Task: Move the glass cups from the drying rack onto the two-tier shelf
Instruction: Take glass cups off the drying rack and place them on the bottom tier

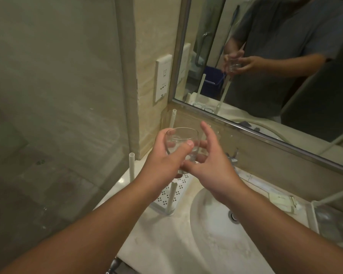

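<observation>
1. Glass cup (181, 149) is held in the air above the white perforated shelf (176, 187), left of the sink (212, 220).
2. Left hand (162, 155) wraps fingers and thumb round its wall; right hand (210, 161) is beside it, fingers spread, some seemingly touching the base.
3. Judged light, rigid, smooth, breakable, possibly wet; best gripped mid-wall.
4. No readable brand or label; wall socket (162, 78) markings are illegible.

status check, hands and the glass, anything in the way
Left hand grips glass cup, held above the shelf. Right hand open, fingers touching the cup's far side. White post stands just below.
</observation>
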Available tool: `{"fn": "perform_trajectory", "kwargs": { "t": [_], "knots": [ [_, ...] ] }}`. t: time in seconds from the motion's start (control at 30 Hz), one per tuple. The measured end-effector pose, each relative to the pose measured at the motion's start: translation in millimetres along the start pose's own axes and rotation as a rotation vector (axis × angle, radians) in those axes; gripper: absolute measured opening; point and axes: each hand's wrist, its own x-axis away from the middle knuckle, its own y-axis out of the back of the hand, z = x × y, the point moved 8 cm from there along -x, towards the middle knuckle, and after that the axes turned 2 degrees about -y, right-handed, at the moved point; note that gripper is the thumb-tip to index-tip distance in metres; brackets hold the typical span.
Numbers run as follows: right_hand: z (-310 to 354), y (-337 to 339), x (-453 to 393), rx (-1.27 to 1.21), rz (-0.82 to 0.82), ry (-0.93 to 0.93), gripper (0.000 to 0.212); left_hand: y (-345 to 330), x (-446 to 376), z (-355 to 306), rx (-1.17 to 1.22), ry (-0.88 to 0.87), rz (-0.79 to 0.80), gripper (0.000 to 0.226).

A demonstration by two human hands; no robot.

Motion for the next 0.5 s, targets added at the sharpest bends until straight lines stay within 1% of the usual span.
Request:
{"fn": "perform_trajectory", "kwargs": {
  "t": [0.1, 0.2, 0.37, 0.5],
  "knots": [
    [-0.8, 5.2, 5.3, -0.052, 0.004, 0.010, 0.097, -8.2, 4.2, -9.3, -0.014, -0.079, 0.029, 0.056],
    [0.5, 10.9, 10.7, -0.060, 0.006, 0.020, 0.091, -15.6, 7.6, -13.1, -0.060, -0.122, 0.059, 0.064],
    [-0.8, 24.0, 20.5, 0.005, -0.037, 0.057, 0.092, -31.0, 15.5, -14.0, -0.084, -0.143, 0.120, 0.068],
    [-11.2, 35.4, 27.3, -0.034, -0.078, 0.040, 0.092, -47.2, 19.1, -9.1, -0.103, -0.119, 0.189, 0.067]
  ]
}}
